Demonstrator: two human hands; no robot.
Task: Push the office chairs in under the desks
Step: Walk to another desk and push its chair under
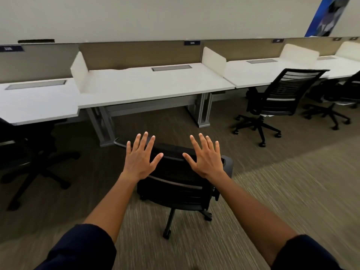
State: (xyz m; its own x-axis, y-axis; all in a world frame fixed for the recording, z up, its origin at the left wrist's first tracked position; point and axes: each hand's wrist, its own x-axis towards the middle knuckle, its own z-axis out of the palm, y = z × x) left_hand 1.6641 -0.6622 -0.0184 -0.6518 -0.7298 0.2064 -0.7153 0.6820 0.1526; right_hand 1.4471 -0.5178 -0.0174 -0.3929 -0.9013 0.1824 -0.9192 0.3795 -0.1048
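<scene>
A black office chair (175, 191) stands on the carpet just in front of me, its back toward me, a short way out from the white desk (152, 84) marked 305. My left hand (139, 158) and my right hand (206, 158) are stretched out over the top of the chair's backrest, palms down, fingers spread wide. Whether they touch the backrest I cannot tell. Neither hand holds anything.
A second black chair (280, 98) sits partly under the desk on the right, with a third chair (339, 96) beyond it. Another dark chair (25, 152) stands at the left desk (35, 102). Grey desk legs (203, 112) flank the gap under desk 305.
</scene>
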